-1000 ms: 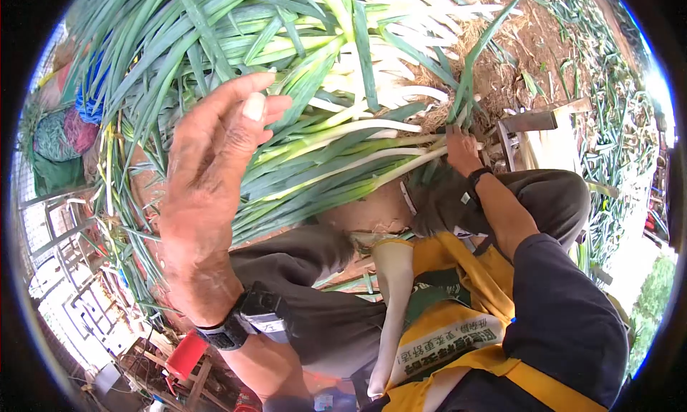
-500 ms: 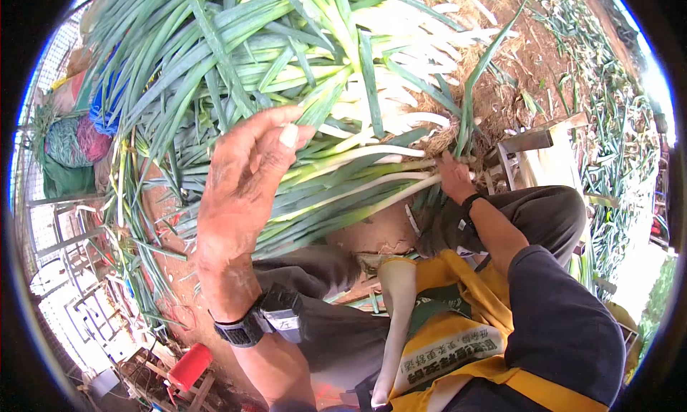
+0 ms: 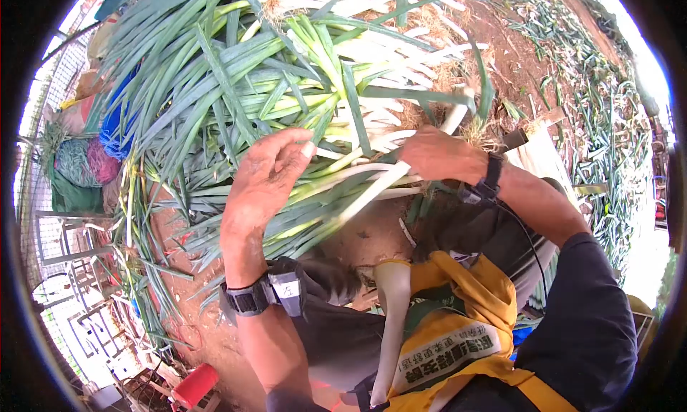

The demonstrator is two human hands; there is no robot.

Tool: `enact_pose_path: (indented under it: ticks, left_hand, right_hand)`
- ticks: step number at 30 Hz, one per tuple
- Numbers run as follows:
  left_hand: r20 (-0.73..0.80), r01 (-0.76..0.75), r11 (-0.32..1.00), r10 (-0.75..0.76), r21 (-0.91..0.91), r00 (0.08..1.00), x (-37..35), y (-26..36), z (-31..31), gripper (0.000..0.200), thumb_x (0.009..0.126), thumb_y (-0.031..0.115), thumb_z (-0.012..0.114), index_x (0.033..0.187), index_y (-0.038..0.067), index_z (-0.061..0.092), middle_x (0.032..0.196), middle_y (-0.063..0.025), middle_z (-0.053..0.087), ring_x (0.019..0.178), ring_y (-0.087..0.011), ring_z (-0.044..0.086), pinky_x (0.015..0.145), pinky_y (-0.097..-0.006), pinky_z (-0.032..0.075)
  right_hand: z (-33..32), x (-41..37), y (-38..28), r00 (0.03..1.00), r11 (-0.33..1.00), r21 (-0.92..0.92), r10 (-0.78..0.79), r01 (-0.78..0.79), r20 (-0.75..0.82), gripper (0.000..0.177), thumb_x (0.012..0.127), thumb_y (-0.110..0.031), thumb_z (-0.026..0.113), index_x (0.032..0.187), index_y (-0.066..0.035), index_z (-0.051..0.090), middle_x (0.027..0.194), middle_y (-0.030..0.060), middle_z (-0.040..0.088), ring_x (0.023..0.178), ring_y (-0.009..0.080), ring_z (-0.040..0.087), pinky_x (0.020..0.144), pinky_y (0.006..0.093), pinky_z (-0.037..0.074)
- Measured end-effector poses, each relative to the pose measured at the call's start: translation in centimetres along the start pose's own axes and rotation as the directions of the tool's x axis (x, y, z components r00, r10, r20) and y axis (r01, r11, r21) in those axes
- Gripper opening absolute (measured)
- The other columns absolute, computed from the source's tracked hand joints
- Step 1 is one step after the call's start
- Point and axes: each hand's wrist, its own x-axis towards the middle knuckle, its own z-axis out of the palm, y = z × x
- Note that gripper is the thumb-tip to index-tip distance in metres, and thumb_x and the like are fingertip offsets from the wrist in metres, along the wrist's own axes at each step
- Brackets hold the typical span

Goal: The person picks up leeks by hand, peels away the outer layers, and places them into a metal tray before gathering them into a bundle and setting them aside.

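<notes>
My right hand (image 3: pixel 440 154) is closed around the white stalk of a leek (image 3: pixel 372 195), close to its root end. This leek slants down to the left over other leeks on the ground. My left hand (image 3: pixel 261 179) hovers above the green leaves, its thumb and forefinger apart and nothing visible between them. Some of its fingers are hidden behind the hand. A large heap of leeks (image 3: pixel 272 61) spreads beyond both hands, green tops to the left and white, rooted ends to the right.
A wooden stool-like frame (image 3: pixel 533 151) stands by my right knee. Scattered leek trimmings (image 3: pixel 608 126) cover the ground at far right. Bundled twine (image 3: pixel 75 162) and a blue bag (image 3: pixel 118 129) lie at left. A red cylinder (image 3: pixel 195 385) sits at lower left.
My right hand has moved left and up from the root ends, and it now holds a leek raised above the others. My left hand stays over the leaves, slightly lower in view.
</notes>
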Motion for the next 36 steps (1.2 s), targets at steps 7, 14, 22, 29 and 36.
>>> enact_pose_path:
  ticks: [7,14,22,29,36]
  left_hand:
    - [0.256,-0.285,0.956,0.259,0.069,0.931,-0.2,0.2,2.2,0.054,0.092,0.038,0.074,0.13,0.002,0.061,0.121,-0.0172,0.067,0.114,-0.0272,0.062,0.101,-0.0381,0.047]
    - [0.294,-0.363,0.927,0.374,-0.094,0.88,-0.4,0.7,4.5,0.075,0.087,0.04,0.078,0.143,0.001,0.049,0.128,-0.0165,0.064,0.117,-0.0273,0.059,0.105,-0.0395,0.043]
    - [0.164,-0.23,0.949,0.268,-0.216,0.949,-0.3,5.6,3.7,0.053,0.09,0.041,0.075,0.119,-0.003,0.063,0.107,-0.0094,0.064,0.103,-0.0205,0.058,0.095,-0.0349,0.046]
    - [-0.022,-0.334,0.935,0.333,-0.12,0.943,-1.0,5.0,5.7,0.044,0.097,0.037,0.067,0.112,-0.005,0.065,0.092,-0.0117,0.065,0.087,-0.0194,0.057,0.082,-0.0356,0.047]
    - [-0.116,-0.191,0.981,0.186,-0.035,0.976,0.1,3.4,4.9,0.037,0.098,0.034,0.067,0.097,-0.003,0.066,0.074,-0.0039,0.059,0.067,-0.014,0.051,0.062,-0.0328,0.043]
  right_hand:
    - [-10.8,2.3,-9.8,0.959,0.961,-0.036,-0.277,0.275,-0.059,0.007,0.07,-0.009,0.065,0.066,-0.005,0.064,0.075,0.0106,0.067,0.081,0.0248,0.069,0.078,0.0357,0.051]
    - [-19.6,0.6,-9.0,0.969,0.94,-0.315,-0.189,0.13,-0.162,0.012,0.076,-0.006,0.064,0.085,-0.006,0.072,0.083,0.0096,0.07,0.088,0.0281,0.069,0.091,0.0393,0.048]
    - [-29.0,-1.1,-5.4,0.899,0.8,-0.591,-0.327,0.1,-0.291,0.027,0.083,-0.006,0.064,0.106,-0.013,0.075,0.105,0.0091,0.069,0.11,0.0292,0.064,0.101,0.0433,0.047]
    - [-27.8,0.9,-2.1,0.827,0.635,-0.715,-0.207,-0.293,-0.522,0.065,0.085,-0.024,0.07,0.146,-0.01,0.053,0.149,0.0169,0.048,0.142,0.0376,0.037,0.116,0.0613,0.026]
    - [-19.3,-1.6,-8.3,0.103,0.97,0.16,0.181,-0.185,-0.978,0.052,0.085,-0.021,0.073,0.133,-0.004,0.06,0.132,0.0242,0.06,0.127,0.0374,0.054,0.112,0.0481,0.038]
